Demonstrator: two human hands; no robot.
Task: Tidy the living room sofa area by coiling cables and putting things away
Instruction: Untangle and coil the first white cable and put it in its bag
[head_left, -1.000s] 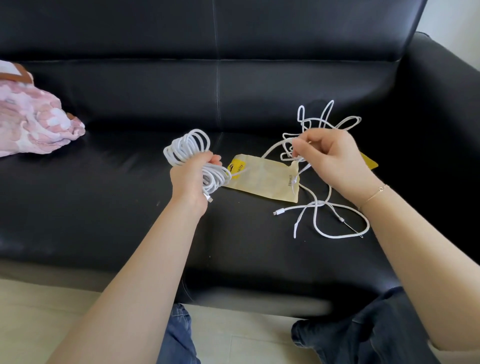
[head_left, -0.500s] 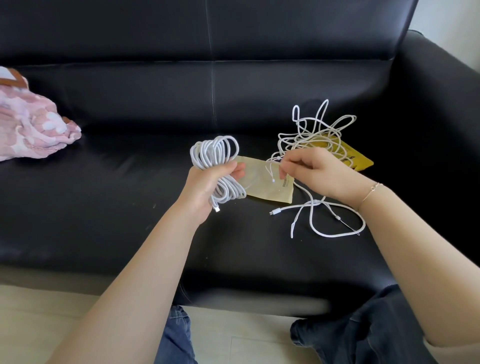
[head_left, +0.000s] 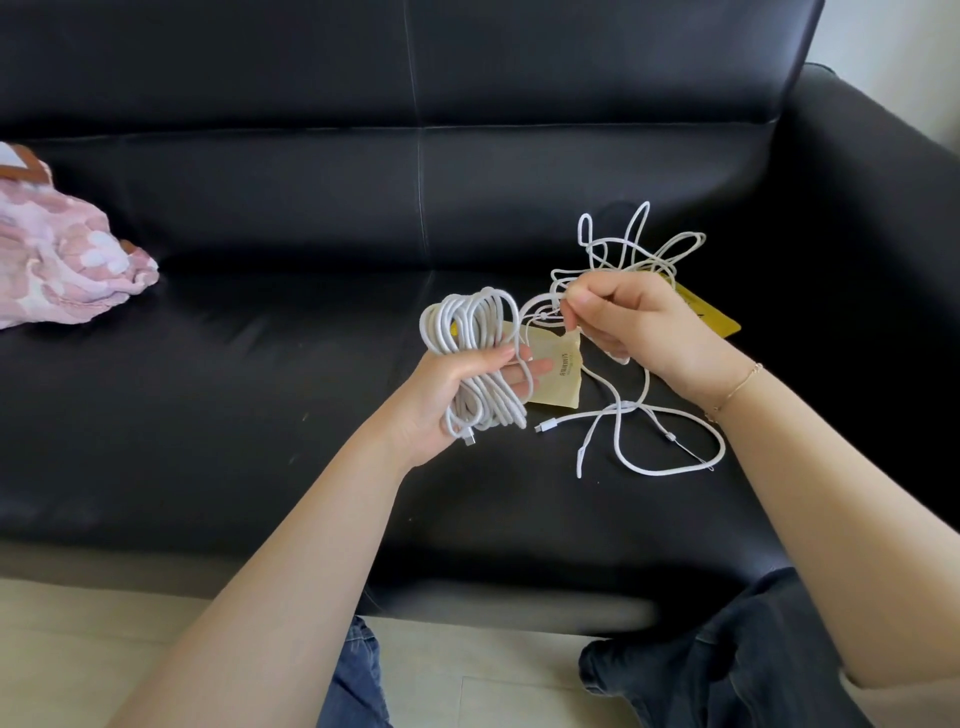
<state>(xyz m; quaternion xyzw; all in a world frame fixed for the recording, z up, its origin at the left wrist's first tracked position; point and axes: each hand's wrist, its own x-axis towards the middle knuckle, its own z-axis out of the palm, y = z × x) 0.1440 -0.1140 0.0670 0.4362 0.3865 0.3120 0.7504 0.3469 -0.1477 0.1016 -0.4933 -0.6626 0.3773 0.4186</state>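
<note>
A: What does the coiled cable (head_left: 475, 358) look like?

B: It is white, wound into a bundle of many long loops, with a small plug end hanging at the bottom. The left hand (head_left: 441, 400) grips it round the middle, fingers curled over the strands, and holds it above the seat of the black sofa (head_left: 260, 364).

A: And the other hand?

B: The right hand (head_left: 639, 332) pinches a thin white strand between thumb and fingers, just right of the coil. That strand belongs to the loose cables (head_left: 639, 415), a tangle of slim white cords. Some loops stick up behind the hand; others sprawl on the seat below it, one ending in a small connector.

A: What lies under them?

B: A tan paper pouch (head_left: 556, 374) with small print lies flat on the seat, partly behind the coil. A yellow packet (head_left: 711, 317) shows behind the right wrist, which wears a thin bracelet (head_left: 737, 384).

A: Anything else?

B: A pink patterned cloth (head_left: 62, 260) sits at the sofa's left end, well apart.
</note>
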